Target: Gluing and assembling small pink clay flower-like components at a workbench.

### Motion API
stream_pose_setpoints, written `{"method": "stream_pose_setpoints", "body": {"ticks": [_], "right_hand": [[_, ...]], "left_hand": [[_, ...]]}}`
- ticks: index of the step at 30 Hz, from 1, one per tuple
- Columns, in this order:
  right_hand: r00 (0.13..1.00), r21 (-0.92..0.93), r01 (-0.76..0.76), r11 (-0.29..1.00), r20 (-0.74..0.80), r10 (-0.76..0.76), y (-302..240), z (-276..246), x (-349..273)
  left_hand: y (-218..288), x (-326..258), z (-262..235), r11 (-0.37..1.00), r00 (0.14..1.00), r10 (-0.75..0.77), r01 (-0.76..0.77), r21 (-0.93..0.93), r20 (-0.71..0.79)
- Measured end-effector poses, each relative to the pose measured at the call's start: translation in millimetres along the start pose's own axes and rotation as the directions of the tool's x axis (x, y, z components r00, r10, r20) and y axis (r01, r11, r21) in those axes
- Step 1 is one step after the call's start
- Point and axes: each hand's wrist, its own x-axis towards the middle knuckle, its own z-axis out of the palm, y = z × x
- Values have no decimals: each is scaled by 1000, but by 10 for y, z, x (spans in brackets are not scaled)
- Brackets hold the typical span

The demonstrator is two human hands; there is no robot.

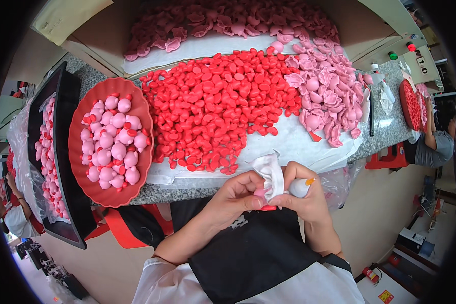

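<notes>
Above my lap, at the table's front edge, my two hands meet. My left hand (238,195) pinches a small pink piece (260,193) with a red part (268,207) at its lower end; fingers and cloth hide most of it. My right hand (309,197) presses a crumpled white cloth (271,175) against that piece. The same hand also grips a small white squeeze bottle (300,188) with an orange tip, held in its curled fingers. Beyond my hands a wide heap of glossy red bean-shaped pieces (213,101) covers the white sheet (283,144).
At the left stand a scalloped red bowl (76,152) of pink balls with red parts and a black tray (68,197) of similar pieces. Pink shell-like pieces (329,91) lie at the right, more (228,17) at the back. Other people (435,147) sit on both sides.
</notes>
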Motion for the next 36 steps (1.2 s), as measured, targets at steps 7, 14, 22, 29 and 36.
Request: {"method": "stream_pose_setpoints", "body": {"ticks": [7,14,22,29,36], "right_hand": [[867,-534,305,788,-187,-462,165,-17,28],[860,-92,331,939,-379,-341,-93,-45,-26],[932,-162,297,941,-166,-323,-96,169,-65],[935,-510,244,825,-100,-339,-187,125,41],[774,-239,342,909,-478,-417,-60,97,23]], "left_hand": [[-70,107,-50,1000,1000,4,-4,11,22],[-52,78,-28,998,999,35,-34,-52,24],[-39,47,64,988,995,95,-91,-123,28],[-25,38,111,994,994,95,-98,-51,-52],[147,-30,36,963,997,57,-66,-263,-42]]}}
